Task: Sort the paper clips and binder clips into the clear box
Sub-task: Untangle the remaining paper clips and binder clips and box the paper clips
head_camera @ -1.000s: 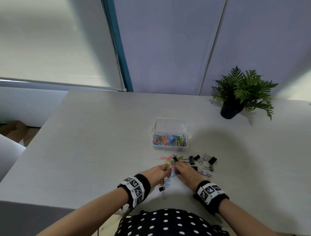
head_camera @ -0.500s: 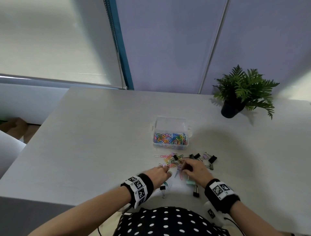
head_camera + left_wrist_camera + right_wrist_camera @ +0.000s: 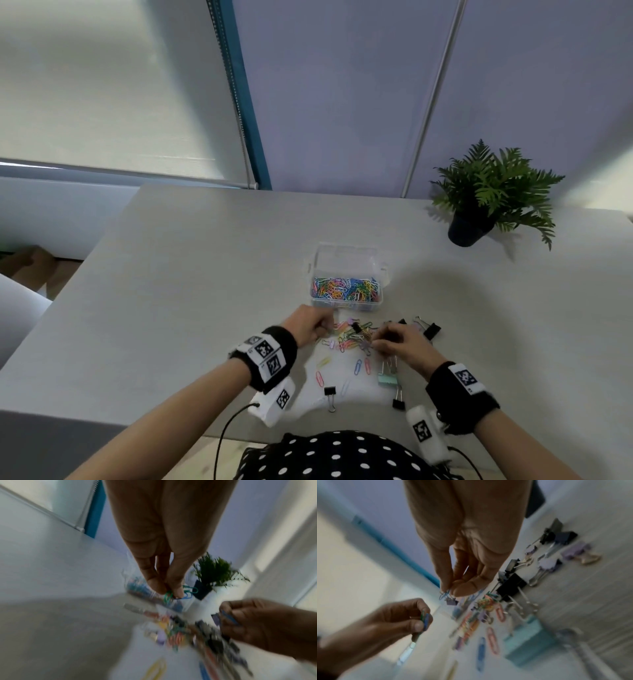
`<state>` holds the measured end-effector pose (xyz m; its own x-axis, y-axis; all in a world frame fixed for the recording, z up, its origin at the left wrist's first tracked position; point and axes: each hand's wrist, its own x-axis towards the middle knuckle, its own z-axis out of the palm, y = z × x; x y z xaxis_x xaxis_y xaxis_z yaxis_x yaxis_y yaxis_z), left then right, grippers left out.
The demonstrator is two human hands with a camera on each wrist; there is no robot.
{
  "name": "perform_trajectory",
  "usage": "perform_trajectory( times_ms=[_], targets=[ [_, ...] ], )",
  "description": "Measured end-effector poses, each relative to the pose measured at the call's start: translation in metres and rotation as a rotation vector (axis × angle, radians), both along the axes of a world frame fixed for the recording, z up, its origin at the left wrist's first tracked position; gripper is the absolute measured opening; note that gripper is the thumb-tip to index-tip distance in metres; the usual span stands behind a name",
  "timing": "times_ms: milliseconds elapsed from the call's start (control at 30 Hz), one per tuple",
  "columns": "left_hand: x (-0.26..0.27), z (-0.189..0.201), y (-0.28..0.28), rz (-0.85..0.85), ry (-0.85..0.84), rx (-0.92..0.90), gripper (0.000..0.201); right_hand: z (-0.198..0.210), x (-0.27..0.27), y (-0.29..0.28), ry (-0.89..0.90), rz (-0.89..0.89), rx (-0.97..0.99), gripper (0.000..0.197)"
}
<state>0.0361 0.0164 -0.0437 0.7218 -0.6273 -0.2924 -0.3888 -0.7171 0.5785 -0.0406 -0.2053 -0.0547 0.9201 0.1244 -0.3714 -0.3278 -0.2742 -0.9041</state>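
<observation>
Black wire-handled binder clips (image 3: 330,394) lie nearest on the pale grey surface (image 3: 171,308), with a mint-green binder clip (image 3: 387,377) just right of centre and loose coloured paper clips (image 3: 358,366) scattered between them. Beyond these sits the tangled heap of mixed clips (image 3: 356,337), flanked by both hands.

The left hand (image 3: 306,329) has its grip pressed together, thumb and fingertip pinching a few green and blue wire paper clips (image 3: 181,593). The right hand (image 3: 399,344) pinches a thin blue paper clip (image 3: 444,595) at the heap's right edge (whether a small purple binder clip below it is caught too, I cannot tell).

To do this step well, each pinch probably needs to lift straight up and shake free, since interlocked clips may drag neighbours along.

Farther off, the clear plastic box (image 3: 346,305) stands open, its near compartment already full of coloured paper clips, just beyond the heap. A green fern in a dark pot (image 3: 486,202) stands far right.
</observation>
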Motion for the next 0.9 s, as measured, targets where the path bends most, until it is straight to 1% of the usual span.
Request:
perform_trajectory(
  times_ms=[33,100,133,200,233,300,367,400,467,533,600,767,900],
  targets=[
    [0.008,0.006,-0.001,0.042,0.004,-0.040,0.010,0.002,0.003,-0.001,0.025,-0.039,0.060,0.007],
    [0.026,0.012,-0.005,0.105,0.005,-0.086,0.016,0.005,0.009,0.000,0.040,-0.038,0.067,0.007],
    [0.036,0.014,-0.007,0.129,-0.004,-0.090,0.017,0.005,0.012,0.001,0.026,0.005,0.000,0.008],
    [0.051,0.016,-0.012,0.158,-0.013,-0.079,0.018,0.005,0.016,0.003,-0.041,0.121,-0.258,0.008],
    [0.056,0.017,-0.015,0.170,-0.010,-0.071,0.019,0.004,0.017,0.004,-0.083,0.150,-0.366,0.010],
    [0.064,0.018,-0.022,0.192,-0.018,-0.046,0.018,0.002,0.018,0.006,-0.136,0.151,-0.460,0.017],
    [0.069,0.022,-0.029,0.197,-0.039,-0.020,0.019,0.002,0.017,0.008,-0.184,0.185,-0.517,0.017],
    [0.071,0.024,-0.033,0.192,-0.050,-0.010,0.020,-0.001,0.016,0.008,-0.213,0.248,-0.543,0.017],
    [0.075,0.025,-0.040,0.179,-0.065,-0.003,0.024,-0.007,0.011,0.010,-0.252,0.430,-0.607,0.020],
    [0.077,0.024,-0.046,0.153,-0.078,0.005,0.028,-0.015,0.005,0.011,-0.280,0.620,-0.693,0.027],
    [0.080,0.022,-0.047,0.137,-0.092,0.026,0.030,-0.018,-0.001,0.013,-0.310,0.732,-0.742,0.034],
    [0.085,0.017,-0.031,0.133,-0.061,0.050,0.033,-0.022,-0.002,0.017,-0.480,0.843,-0.822,0.039],
    [0.071,0.023,-0.010,0.096,-0.174,-0.049,0.028,-0.020,0.004,0.019,-0.493,0.897,-0.834,0.041]
  ],
)
